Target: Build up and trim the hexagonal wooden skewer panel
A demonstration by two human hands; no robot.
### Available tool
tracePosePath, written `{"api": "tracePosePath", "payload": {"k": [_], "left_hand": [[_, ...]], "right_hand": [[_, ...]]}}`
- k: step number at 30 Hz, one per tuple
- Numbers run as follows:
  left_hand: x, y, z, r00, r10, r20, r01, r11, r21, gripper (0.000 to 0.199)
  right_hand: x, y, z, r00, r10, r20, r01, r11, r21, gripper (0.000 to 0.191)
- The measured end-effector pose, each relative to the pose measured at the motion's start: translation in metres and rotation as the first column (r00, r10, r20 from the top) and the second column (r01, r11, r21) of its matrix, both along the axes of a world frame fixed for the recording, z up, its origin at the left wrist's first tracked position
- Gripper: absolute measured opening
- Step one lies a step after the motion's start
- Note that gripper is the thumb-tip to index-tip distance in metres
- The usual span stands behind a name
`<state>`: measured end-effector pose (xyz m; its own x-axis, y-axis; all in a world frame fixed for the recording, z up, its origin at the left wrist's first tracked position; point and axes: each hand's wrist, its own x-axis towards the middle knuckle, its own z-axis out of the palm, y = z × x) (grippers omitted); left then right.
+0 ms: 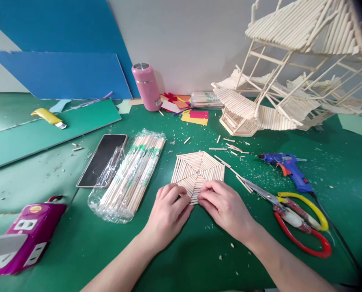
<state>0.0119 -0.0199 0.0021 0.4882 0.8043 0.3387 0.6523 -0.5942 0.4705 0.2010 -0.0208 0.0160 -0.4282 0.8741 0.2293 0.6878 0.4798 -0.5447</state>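
Note:
A hexagonal panel of short wooden sticks (199, 166), laid in rings around a centre, lies flat on the green table in front of me. At its near left edge, my left hand (170, 209) is closed, thumb and fingers pinched on the border. My right hand (225, 207) pinches the near right edge in the same way, a small gap from the left. Whether a separate loose stick sits between the fingertips is hidden. Left of the panel is a clear plastic pack of wooden sticks (135, 170), partly over a dark phone (103, 160).
To the right lie scissors with red and yellow handles (302, 219) and a blue glue gun (290, 168) with its cord. A stick-built pavilion model (275, 89) stands behind. A pink flask (146, 87), yellow cutter (48, 117), purple power strip (31, 235) and stick offcuts (229, 146) are around.

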Motion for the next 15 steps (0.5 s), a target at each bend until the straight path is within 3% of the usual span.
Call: {"api": "tracePosePath", "payload": {"k": [5, 8, 11, 15], "left_hand": [[0.003, -0.003, 0.011, 0.989, 0.072, 0.131, -0.08, 0.995, 0.053, 0.019], [0.012, -0.011, 0.025, 0.937, 0.056, 0.343, -0.029, 0.996, -0.085, 0.018], [0.025, -0.02, 0.036, 0.824, 0.156, 0.544, 0.034, 0.946, -0.322, 0.019], [0.041, -0.023, 0.039, 0.615, 0.39, 0.686, 0.06, 0.844, -0.533, 0.013]], "right_hand": [[0.0, -0.004, 0.013, 0.962, -0.126, -0.242, 0.115, 0.992, -0.056, 0.015], [-0.005, -0.012, 0.024, 0.876, -0.193, -0.443, 0.099, 0.969, -0.225, 0.009], [-0.013, -0.02, 0.031, 0.79, -0.264, -0.554, 0.07, 0.936, -0.346, 0.008], [-0.016, -0.022, 0.033, 0.758, -0.292, -0.584, 0.079, 0.929, -0.361, 0.01]]}}
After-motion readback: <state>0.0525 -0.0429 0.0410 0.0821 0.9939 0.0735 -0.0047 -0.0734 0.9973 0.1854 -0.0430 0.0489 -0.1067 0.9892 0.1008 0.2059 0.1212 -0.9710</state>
